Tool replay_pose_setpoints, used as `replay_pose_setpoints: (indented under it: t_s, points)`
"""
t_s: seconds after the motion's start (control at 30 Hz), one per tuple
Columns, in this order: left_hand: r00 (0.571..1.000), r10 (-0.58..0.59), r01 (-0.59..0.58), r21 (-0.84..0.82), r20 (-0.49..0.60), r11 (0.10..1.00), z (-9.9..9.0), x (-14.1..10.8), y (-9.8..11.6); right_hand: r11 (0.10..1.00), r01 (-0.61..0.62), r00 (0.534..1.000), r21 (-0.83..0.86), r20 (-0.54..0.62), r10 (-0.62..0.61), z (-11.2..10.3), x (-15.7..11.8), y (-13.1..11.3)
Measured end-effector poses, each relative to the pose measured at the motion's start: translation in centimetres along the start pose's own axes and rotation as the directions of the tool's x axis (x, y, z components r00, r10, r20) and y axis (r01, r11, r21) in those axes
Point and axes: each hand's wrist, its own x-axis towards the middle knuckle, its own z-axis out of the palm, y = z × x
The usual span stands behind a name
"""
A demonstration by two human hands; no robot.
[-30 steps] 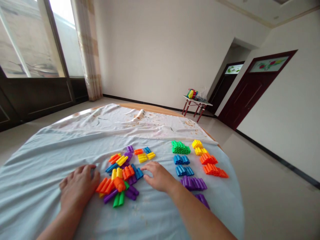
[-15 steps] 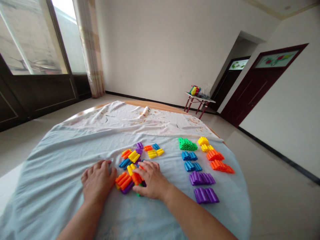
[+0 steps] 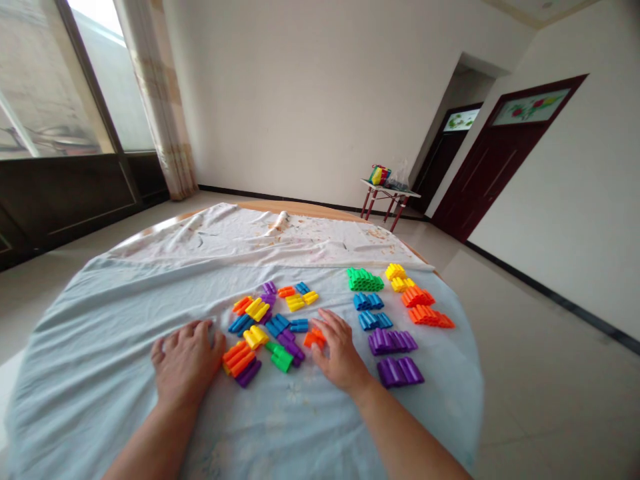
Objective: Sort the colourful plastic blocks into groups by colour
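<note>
My left hand lies on the cloth with its fingers spread, beside an orange block at the left edge of a mixed pile. My right hand has its fingers closed round an orange block, just right of the pile. Between the hands lie yellow, blue, green and purple ridged blocks. Farther right, blocks stand grouped by colour: green, blue, purple, yellow and orange.
A blue cloth and a white patterned cloth cover the round table. Beyond it, a small table by the wall holds a colourful bag and a clear plastic bag.
My right hand has moved right, away from the pile, with an orange block, uncovering blue, purple and green blocks. My left hand stays beside the pile. The view has shifted slightly.
</note>
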Motion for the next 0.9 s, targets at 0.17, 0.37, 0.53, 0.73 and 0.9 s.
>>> replay_pose_setpoints:
  t_s: [0.17,0.37,0.53,0.73,0.9]
  points:
    - [0.998,0.054,-0.051,0.074,-0.041,0.996,0.1,-0.4,0.3,0.996,0.022,1.000,0.083,0.015,-0.023,-0.1,-0.1,-0.2]
    - [0.986,0.165,-0.158,0.183,-0.027,0.970,-0.8,-1.3,1.9,0.995,-0.020,0.995,0.099,0.100,0.010,0.0,0.1,0.5]
    - [0.977,0.207,-0.212,0.192,0.048,0.958,-1.2,-2.2,4.4,0.986,-0.073,0.996,0.152,0.063,0.064,-1.3,0.6,0.3]
    - [0.978,0.207,-0.208,0.062,0.023,0.976,-0.8,-2.5,6.5,0.973,-0.083,0.985,0.213,0.167,0.048,-2.3,0.6,-0.1]
    - [0.998,0.045,-0.045,0.011,-0.052,0.999,-1.6,-0.4,5.6,0.986,-0.121,0.976,0.111,0.194,0.098,-2.3,0.6,0.2]
